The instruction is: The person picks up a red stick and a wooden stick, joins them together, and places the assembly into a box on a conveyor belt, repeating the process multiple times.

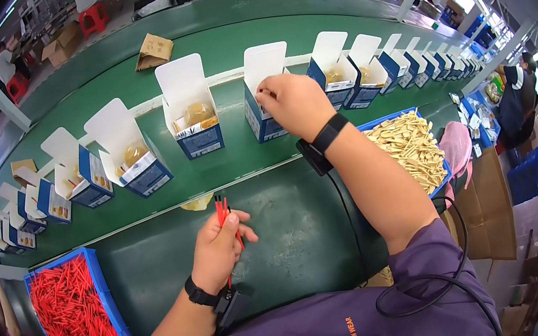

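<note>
Left hand: fingers partly curled, thumb pressed down, gripping a small bunch of red sticks with black tips pointing away from the body; at least 3 are visible. It is above the dark green work surface, right of the blue tray that holds the loose red sticks.

Right hand: fingers bent, fingertips drawn together at the opening of 1 blue-and-white box; whether they pinch anything cannot be told.

Count, left to right: 1 tray of red sticks, the sticks too many to number; a curved row of open boxes with raised white flaps, 3 large ones clear to view left of the right hand's box, including 1 holding a rounded amber item, and 2 large ones close on its right. Smaller boxes at both ends overlap beyond counting. Also 1 tan cardboard piece behind the row, and 1 blue tray of pale tan pieces beside the right forearm.

Markings: pale printed panels on box fronts, too small to read; orange lettering on the purple shirt.
</note>
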Demonstrator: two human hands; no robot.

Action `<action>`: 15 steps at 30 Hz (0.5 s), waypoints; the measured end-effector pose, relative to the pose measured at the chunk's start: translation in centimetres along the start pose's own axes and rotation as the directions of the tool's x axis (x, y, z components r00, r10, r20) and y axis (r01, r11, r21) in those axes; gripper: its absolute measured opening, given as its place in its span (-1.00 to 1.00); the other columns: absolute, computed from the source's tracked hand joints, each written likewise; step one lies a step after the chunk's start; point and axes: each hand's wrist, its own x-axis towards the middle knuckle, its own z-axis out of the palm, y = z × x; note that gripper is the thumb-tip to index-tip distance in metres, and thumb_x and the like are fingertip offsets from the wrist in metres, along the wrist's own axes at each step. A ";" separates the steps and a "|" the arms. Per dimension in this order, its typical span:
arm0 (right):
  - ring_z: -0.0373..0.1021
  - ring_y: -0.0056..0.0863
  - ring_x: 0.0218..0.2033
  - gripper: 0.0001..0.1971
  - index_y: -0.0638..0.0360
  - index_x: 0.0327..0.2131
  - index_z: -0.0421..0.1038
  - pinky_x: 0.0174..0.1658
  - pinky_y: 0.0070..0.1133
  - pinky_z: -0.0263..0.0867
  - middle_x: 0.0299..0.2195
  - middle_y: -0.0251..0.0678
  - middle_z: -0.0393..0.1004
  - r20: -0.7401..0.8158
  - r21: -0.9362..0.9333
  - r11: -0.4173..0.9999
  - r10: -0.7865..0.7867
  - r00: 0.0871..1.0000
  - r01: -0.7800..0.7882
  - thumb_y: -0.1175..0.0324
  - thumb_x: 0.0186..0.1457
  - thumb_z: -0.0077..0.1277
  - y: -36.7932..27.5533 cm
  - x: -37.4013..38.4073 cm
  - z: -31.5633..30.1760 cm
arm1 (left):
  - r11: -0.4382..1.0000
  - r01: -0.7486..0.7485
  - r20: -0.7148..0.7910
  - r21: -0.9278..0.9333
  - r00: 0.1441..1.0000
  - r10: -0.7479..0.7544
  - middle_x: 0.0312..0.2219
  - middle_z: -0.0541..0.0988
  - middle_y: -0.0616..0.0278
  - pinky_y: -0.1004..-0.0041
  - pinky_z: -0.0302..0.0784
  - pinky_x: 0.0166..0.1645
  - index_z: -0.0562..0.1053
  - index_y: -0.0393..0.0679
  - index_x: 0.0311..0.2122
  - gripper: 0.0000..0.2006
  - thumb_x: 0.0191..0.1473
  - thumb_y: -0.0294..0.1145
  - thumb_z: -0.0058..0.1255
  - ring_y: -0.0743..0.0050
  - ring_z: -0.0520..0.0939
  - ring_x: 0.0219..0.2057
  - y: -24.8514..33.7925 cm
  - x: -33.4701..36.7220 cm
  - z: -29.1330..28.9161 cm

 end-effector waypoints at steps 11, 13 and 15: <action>0.51 -0.18 -0.47 -0.83 0.07 -0.45 0.58 -0.37 -0.35 0.42 -0.53 -0.20 0.55 0.039 -0.092 0.996 0.026 0.999 -0.022 0.27 0.08 0.05 0.7 -1.6 -0.9 | 1.000 0.006 -0.042 -0.007 0.999 -0.006 -0.50 0.57 0.16 0.67 0.10 -0.65 0.42 -0.21 -0.10 -0.72 0.37 -0.22 -0.23 0.81 0.21 -0.73 0.9 1.0 1.7; 0.51 -0.18 -0.47 -0.84 0.06 -0.47 0.58 -0.38 -0.33 0.42 -0.53 -0.21 0.56 0.061 -0.113 0.994 0.011 0.998 -0.004 0.27 0.06 0.05 0.9 -2.1 -1.1 | 1.000 -0.009 -0.050 -0.014 0.999 0.009 -0.51 0.56 0.16 0.67 0.10 -0.65 0.42 -0.21 -0.11 -0.73 0.37 -0.22 -0.23 0.80 0.22 -0.73 0.7 1.1 2.2; 0.51 -0.17 -0.48 -0.84 0.06 -0.48 0.58 -0.38 -0.33 0.42 -0.53 -0.21 0.56 0.067 -0.122 0.992 0.014 0.998 -0.005 0.26 0.06 0.06 0.9 -2.4 -0.8 | 1.000 -0.011 -0.049 -0.010 0.999 0.010 -0.51 0.56 0.16 0.66 0.10 -0.65 0.42 -0.21 -0.12 -0.73 0.37 -0.22 -0.23 0.79 0.22 -0.74 0.9 1.2 2.5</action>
